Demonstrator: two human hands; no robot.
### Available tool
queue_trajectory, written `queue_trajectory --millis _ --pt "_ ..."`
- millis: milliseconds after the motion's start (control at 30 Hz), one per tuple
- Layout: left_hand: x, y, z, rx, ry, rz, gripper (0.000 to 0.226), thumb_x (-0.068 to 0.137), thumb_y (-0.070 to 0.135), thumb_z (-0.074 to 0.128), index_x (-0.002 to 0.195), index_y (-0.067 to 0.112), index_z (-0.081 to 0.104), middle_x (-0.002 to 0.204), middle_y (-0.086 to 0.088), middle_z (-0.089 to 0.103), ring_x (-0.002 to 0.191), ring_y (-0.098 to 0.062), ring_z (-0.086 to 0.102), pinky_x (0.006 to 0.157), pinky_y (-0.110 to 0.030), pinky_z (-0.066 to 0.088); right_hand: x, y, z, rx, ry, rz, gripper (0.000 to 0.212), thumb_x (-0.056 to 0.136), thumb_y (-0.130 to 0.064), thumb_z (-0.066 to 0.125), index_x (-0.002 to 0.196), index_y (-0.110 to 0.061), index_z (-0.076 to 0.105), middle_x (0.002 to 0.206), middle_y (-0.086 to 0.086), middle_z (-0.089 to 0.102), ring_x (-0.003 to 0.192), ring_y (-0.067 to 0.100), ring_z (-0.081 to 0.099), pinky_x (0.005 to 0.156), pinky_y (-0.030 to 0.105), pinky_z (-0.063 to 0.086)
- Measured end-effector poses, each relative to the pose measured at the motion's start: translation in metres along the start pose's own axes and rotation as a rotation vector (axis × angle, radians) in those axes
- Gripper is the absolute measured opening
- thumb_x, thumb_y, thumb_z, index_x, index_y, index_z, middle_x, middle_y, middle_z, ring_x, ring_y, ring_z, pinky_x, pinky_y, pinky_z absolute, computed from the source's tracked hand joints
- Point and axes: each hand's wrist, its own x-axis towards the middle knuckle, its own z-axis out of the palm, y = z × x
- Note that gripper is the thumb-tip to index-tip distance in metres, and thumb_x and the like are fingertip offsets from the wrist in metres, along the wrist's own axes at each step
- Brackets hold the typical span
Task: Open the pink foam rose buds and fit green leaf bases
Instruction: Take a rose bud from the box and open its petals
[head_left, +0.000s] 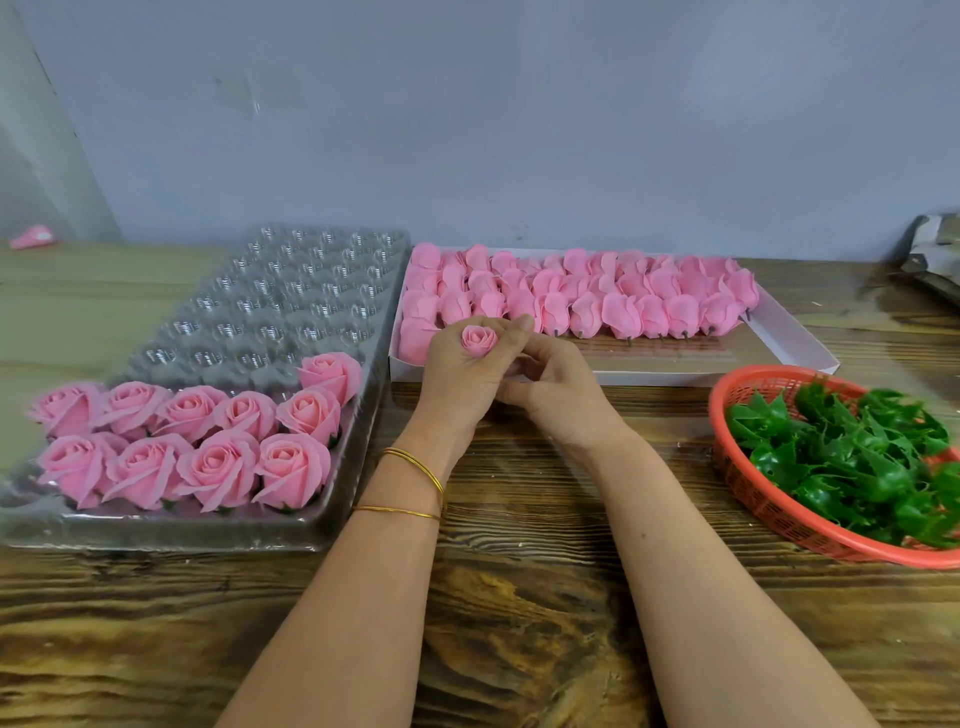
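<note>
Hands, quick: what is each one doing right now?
Left hand: closed round a pink rose bud.
Right hand: fingers curled beneath the bud, against the left hand; any grip hidden, cannot tell.

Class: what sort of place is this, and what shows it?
Probably a small craft-assembly workbench: a white box of closed pink buds, a clear tray of finished roses, a red basket of green leaf bases.
</note>
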Motion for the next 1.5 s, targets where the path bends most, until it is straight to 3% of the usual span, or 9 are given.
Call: queue_trajectory --millis 267,433,567,767,900,1033,1200,1333,1500 --pt "0.002 -0.003 0.001 0.073 0.072 0.052 0.016 0.082 0.031 0.071 0.068 0.025 0.073 0.072 -0.002 0.072 0.071 -0.016 0.069 0.064 -0.032 0.056 0.005 0.001 0.001 0.051 0.16 0.066 0.042 0.059 -0.007 0.06 0.098 -0.018 0.069 0.085 0.009 0.071 0.085 0.023 0.067 0.082 0.041 0.057" --pt "0.003 -0.009 0.001 0.311 0.14 0.164 0.044 0.081 0.038 0.064 0.07 -0.004 0.058 0.067 -0.024 0.06 0.059 -0.026 0.051 0.06 -0.05 0.049 0.005 -0.006 0.0 0.176 0.288 0.071 0.026 0.069 -0.022 0.065 0.093 -0.012 0.064 0.085 0.005 0.065 0.079 0.017 0.063 0.068 0.028 0.054" --pt "0.003 -0.008 0.003 0.359 0.098 0.157 0.017 0.081 0.034 0.066 0.065 0.03 0.063 0.061 0.012 0.064 0.061 -0.005 0.058 0.061 -0.035 0.051 0.004 -0.007 0.006 0.032 0.299 0.044 0.023 0.084 -0.017 0.074 0.101 -0.004 0.066 0.096 0.019 0.069 0.088 0.028 0.066 0.082 0.04 0.056" --pt "0.002 -0.007 0.006 0.343 0.097 0.173 0.022 0.079 0.033 0.068 0.059 0.034 0.059 0.066 0.012 0.065 0.066 -0.007 0.059 0.071 -0.041 0.055 0.004 -0.007 0.008 0.013 0.303 0.05 0.022 0.085 -0.012 0.073 0.101 0.001 0.065 0.089 0.017 0.069 0.081 0.016 0.06 0.077 0.034 0.052" --pt "0.001 -0.007 0.004 0.393 0.089 0.189 0.031 0.081 0.031 0.07 0.056 0.047 0.06 0.059 0.021 0.063 0.061 0.002 0.056 0.064 -0.026 0.05 0.004 -0.007 0.007 0.028 0.281 0.063 0.022 0.085 -0.01 0.073 0.102 0.0 0.065 0.089 0.012 0.068 0.082 0.014 0.062 0.074 0.026 0.052" --pt "0.002 -0.011 0.004 0.382 0.103 0.197 0.04 0.083 0.022 0.074 0.052 0.031 0.051 0.064 0.01 0.064 0.063 -0.007 0.057 0.067 -0.033 0.052 0.003 -0.007 0.008 0.04 0.262 0.06 0.018 0.083 -0.005 0.073 0.1 -0.004 0.065 0.095 0.019 0.069 0.089 0.02 0.065 0.084 0.036 0.054" --pt "0.001 -0.01 0.005 0.41 0.092 0.183 0.039 0.084 0.026 0.072 0.05 0.035 0.054 0.058 0.018 0.062 0.06 0.002 0.055 0.062 -0.02 0.047 0.002 -0.007 0.008 0.001 0.242 0.05 0.012 0.085 -0.008 0.072 0.095 -0.009 0.066 0.092 0.013 0.07 0.086 0.016 0.066 0.082 0.032 0.055" --pt "0.003 -0.009 0.004 0.333 0.123 0.118 0.023 0.085 0.029 0.067 0.063 0.023 0.061 0.064 0.001 0.064 0.064 -0.015 0.057 0.065 -0.042 0.052 0.002 -0.006 0.01 0.057 0.267 0.066 0.017 0.094 -0.017 0.062 0.087 -0.002 0.065 0.087 0.018 0.068 0.083 0.02 0.061 0.078 0.03 0.051" --pt "0.002 -0.006 0.002 0.239 0.195 0.12 0.041 0.088 0.03 0.07 0.066 0.0 0.054 0.057 -0.005 0.053 0.055 -0.014 0.048 0.054 -0.042 0.047 0.007 -0.005 0.006 0.218 0.278 0.149 0.008 0.082 -0.008 0.056 0.081 -0.008 0.064 0.083 0.013 0.065 0.084 0.027 0.059 0.073 0.038 0.049"
